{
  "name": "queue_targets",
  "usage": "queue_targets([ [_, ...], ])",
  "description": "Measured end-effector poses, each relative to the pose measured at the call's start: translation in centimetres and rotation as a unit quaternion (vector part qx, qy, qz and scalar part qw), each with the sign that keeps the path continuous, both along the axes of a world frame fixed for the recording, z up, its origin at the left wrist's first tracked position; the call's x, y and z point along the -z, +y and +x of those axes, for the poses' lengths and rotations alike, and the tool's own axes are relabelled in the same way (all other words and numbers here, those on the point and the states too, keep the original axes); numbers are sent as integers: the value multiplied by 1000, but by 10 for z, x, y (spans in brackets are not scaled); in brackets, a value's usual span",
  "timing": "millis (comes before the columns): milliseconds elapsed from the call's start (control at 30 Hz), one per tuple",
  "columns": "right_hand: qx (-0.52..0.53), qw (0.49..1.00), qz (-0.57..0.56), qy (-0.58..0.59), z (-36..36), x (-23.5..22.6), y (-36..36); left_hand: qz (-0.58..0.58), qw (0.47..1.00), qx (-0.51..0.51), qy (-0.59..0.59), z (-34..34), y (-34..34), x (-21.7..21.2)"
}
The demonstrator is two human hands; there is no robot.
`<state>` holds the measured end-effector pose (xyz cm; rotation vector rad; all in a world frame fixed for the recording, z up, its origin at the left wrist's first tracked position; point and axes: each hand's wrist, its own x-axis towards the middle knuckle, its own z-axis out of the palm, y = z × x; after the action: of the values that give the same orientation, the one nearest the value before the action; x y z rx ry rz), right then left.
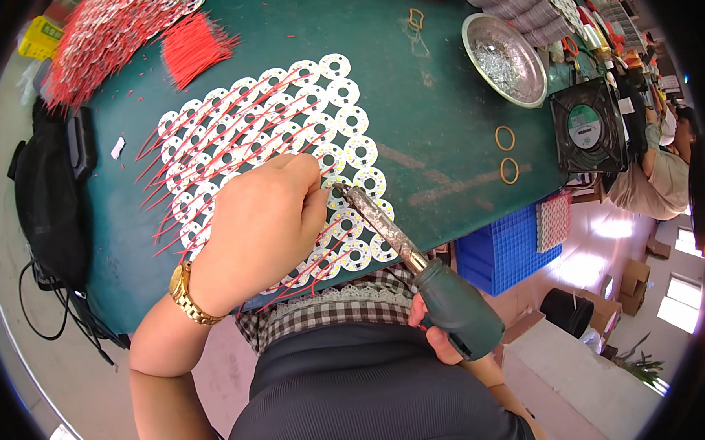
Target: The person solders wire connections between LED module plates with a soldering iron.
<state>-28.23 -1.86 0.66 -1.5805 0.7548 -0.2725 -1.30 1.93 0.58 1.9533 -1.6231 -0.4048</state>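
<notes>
Round white circuit boards [352, 121] with centre holes lie in close rows on the green table, many with thin red wires [156, 199] across them that stick out to the left. Over the lower middle of these rows is my left hand [267, 212], a gold watch [184, 294] on its wrist. Its fingers are pinched together at a board; what they hold is hidden. My right hand [443, 346] grips the dark green handle of a soldering iron [458, 306]. The iron's metal tip touches or nearly touches a board beside my left fingertips.
Bundled red wires [196, 50] and a heap of wired boards [112, 38] sit at the far left. A metal bowl [505, 60] with small bits, a black fan [590, 127] and rubber bands [508, 171] are to the right. A blue crate [503, 249] stands below the table edge; another person [653, 175] is beyond.
</notes>
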Motion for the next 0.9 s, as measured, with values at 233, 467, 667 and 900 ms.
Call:
queue_targets([
  [233,12,999,-4,-44,-42,43,18,14,1000,0,-4,-1,-1,-3],
  [467,-15,997,19,-80,-42,38,15,15,1000,16,-9,1,1,0],
  [667,105,979,-7,-175,-14,47,16,16,999,29,-34,4,-1,1],
  [900,176,953,28,-247,-5,51,8,12,1000,-10,17,28,1,-16],
])
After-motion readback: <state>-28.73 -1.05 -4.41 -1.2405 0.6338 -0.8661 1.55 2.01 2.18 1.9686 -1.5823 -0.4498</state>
